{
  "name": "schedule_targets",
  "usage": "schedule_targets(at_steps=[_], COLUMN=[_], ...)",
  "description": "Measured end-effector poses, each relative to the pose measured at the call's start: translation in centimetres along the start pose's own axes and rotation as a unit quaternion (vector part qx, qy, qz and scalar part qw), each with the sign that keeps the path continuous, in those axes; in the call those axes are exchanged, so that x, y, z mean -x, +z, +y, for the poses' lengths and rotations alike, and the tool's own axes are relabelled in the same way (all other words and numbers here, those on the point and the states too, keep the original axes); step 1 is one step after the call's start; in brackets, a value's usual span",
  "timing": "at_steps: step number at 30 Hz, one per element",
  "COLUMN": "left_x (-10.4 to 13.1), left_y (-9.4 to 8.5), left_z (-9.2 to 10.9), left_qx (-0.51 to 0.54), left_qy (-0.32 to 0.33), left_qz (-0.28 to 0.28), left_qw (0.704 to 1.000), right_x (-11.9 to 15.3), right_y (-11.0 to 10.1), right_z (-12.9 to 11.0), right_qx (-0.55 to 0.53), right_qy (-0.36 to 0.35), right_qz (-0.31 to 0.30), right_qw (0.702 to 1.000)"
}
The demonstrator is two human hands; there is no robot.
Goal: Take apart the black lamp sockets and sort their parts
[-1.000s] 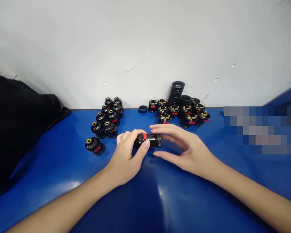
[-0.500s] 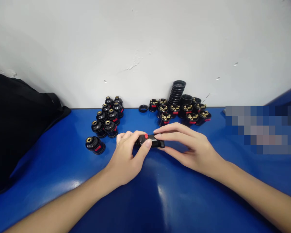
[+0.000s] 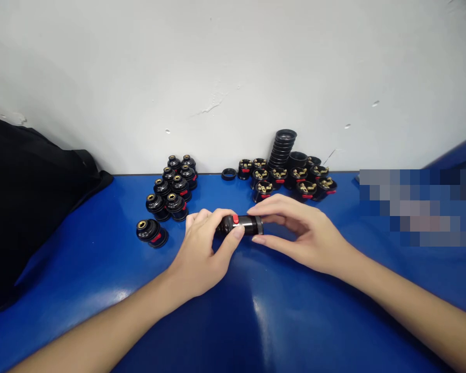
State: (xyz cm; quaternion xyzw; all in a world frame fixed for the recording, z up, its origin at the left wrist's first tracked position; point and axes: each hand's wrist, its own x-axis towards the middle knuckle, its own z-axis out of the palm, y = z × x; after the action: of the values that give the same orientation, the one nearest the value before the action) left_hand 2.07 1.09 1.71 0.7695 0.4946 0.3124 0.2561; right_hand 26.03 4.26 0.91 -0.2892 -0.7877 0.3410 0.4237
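Observation:
My left hand (image 3: 206, 248) wraps round a black lamp socket (image 3: 249, 226), which lies sideways above the table with its red switch facing up. The thumb presses along the near side of the socket's body. At the socket's right end is a black ring (image 3: 260, 225). My right hand (image 3: 306, 233) has its fingers and thumb curved about this end, fingertips at the upper and lower edges of the ring. The socket's left end is hidden in my left hand.
Closed lamp sockets with brass tops (image 3: 176, 206) stand in a group at left. Open socket bodies with brass contacts (image 3: 279, 176) stand at back right, beside a leaning stack of black rings (image 3: 282, 150). One loose ring (image 3: 229, 174) lies near the wall. Black cloth (image 3: 34, 191) covers the left side.
The socket has rolled slightly towards me, showing more of its red switch. My right fingers and thumb have shifted round the ring; the left hand stays in place.

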Motion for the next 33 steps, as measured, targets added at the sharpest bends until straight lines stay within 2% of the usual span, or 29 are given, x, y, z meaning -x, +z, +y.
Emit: schedule_targets(at_steps=[2, 4, 14, 18, 20, 24, 27, 30, 33], left_x=[0.0, 0.0, -0.2, -0.1, 0.0, 0.1, 0.2, 0.2, 0.1], left_y=[0.0, -0.1, -0.2, -0.1, 0.0, 0.0, -0.1, -0.1, -0.1], left_z=[0.0, 0.1, 0.4, 0.1, -0.1, -0.2, -0.2, -0.1, 0.0], left_qx=[0.007, 0.015, 0.047, 0.043, 0.034, 0.010, 0.001, -0.005, 0.000], left_qy=[-0.011, -0.017, -0.028, -0.020, 0.005, 0.053, 0.051, 0.033, 0.008], left_qz=[0.000, 0.000, -0.016, -0.008, 0.005, 0.014, 0.014, 0.010, 0.013], left_qw=[1.000, 1.000, 0.998, 0.999, 0.999, 0.998, 0.999, 0.999, 1.000], right_x=[0.1, 0.2, 0.5, 0.5, 0.4, 0.3, 0.2, 0.2, 0.1], right_y=[-0.3, -0.4, -0.7, -0.6, -0.4, 0.3, 0.6, 0.4, -0.1], right_z=[0.1, 0.0, -0.2, -0.3, -0.5, -0.9, -0.9, -0.6, -0.4], right_qx=[0.078, 0.129, 0.214, 0.223, 0.212, 0.121, 0.057, 0.055, 0.119], right_qy=[-0.085, -0.133, -0.229, -0.224, -0.195, -0.035, 0.049, 0.024, -0.086], right_qz=[-0.001, -0.001, -0.027, -0.034, -0.040, -0.034, -0.027, -0.018, -0.023], right_qw=[0.993, 0.983, 0.949, 0.948, 0.957, 0.991, 0.997, 0.998, 0.989])
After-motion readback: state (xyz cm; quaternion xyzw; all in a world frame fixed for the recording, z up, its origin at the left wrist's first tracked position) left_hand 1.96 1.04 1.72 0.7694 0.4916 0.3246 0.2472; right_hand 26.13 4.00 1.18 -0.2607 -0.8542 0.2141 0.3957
